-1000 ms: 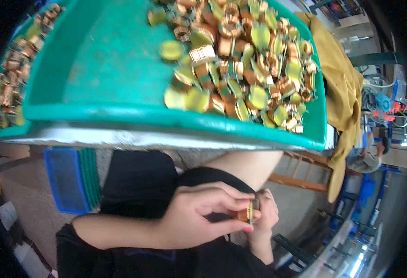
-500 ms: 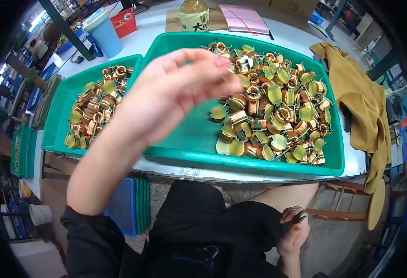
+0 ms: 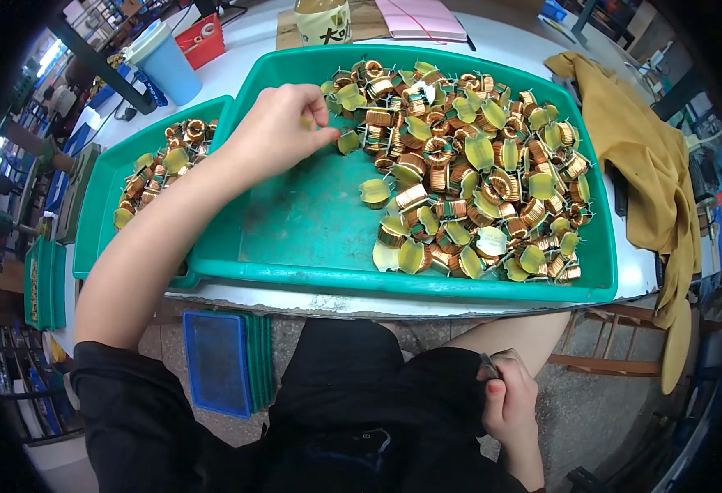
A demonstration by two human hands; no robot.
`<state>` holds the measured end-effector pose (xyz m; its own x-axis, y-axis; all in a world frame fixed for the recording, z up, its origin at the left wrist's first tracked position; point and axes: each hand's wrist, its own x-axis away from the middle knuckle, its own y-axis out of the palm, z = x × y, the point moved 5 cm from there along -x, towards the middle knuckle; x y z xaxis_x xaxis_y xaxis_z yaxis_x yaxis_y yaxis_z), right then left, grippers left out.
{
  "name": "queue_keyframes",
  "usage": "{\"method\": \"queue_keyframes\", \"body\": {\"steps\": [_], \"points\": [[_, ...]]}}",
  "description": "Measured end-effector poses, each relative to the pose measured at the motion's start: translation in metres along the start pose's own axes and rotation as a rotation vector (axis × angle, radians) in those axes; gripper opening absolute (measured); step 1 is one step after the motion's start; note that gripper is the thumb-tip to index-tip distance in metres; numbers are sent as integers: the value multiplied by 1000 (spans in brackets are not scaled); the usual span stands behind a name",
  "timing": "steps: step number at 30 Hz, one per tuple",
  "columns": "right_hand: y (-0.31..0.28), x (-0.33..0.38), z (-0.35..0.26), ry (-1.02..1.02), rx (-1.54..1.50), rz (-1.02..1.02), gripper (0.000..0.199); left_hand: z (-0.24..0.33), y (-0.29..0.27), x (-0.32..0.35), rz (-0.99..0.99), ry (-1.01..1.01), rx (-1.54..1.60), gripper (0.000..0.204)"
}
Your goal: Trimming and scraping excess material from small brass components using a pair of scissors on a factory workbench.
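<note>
Copper coils [image 3: 441, 178] now beside left hand [image 3: 281, 131]

The left hand [image 3: 285, 131] hides whatever it may hold (only a yellowish sliver [image 3: 306, 123] shows); its forearm [image 3: 160, 218] covers part of the smaller tray [image 3: 102, 197]. The right hand [image 3: 509, 403] conceals most of a dark object [image 3: 487, 363], kind unclear. The top edge crops a bottle [image 3: 324, 23].

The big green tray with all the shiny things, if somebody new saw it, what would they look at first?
Probably the heap of copper-coloured coils with yellow pieces, spread over the right side of the wide green tray. Next might come the bare left hand, at the heap's upper left edge, and the mustard-yellow cloth hanging to the right of the tray.
</note>
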<state>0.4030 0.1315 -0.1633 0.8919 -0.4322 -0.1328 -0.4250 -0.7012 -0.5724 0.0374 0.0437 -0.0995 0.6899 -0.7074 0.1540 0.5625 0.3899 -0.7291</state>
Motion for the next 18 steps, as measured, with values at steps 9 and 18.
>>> {"method": "queue_keyframes", "body": {"steps": [9, 18], "points": [[7, -5, -1, 44, 70, -103, 13, 10, 14, 4, 228, 595, -466, 24], [11, -5, 3, 70, 100, -137, 14, 8, 19, 0, 221, 606, -359, 25]]}}
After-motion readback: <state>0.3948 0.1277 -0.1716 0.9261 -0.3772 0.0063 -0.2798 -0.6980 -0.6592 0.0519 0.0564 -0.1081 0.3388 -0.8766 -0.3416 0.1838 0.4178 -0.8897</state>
